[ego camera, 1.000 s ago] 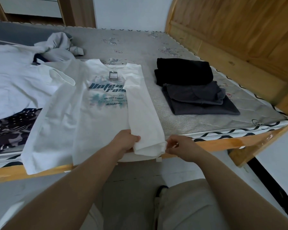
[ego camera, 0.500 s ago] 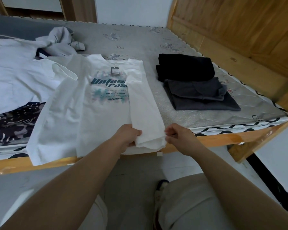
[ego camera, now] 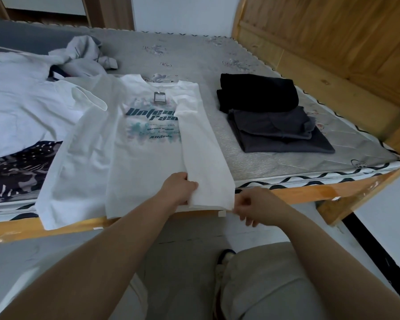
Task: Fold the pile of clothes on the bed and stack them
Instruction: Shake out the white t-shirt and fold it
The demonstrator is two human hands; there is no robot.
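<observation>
A white cotton T-shirt with teal lettering [ego camera: 134,144] lies face up at the near edge of the grey patterned mattress [ego camera: 194,56], its right side folded inward as a long strip. The left hand [ego camera: 179,189] grips the hem of that folded strip, thumb on top. The right hand [ego camera: 254,205] hovers just beside the strip's corner, fingers loosely curled and holding nothing. To the right lies a stack of folded black and dark grey garments [ego camera: 270,116]; unfolded clothes [ego camera: 32,98] sit left.
</observation>
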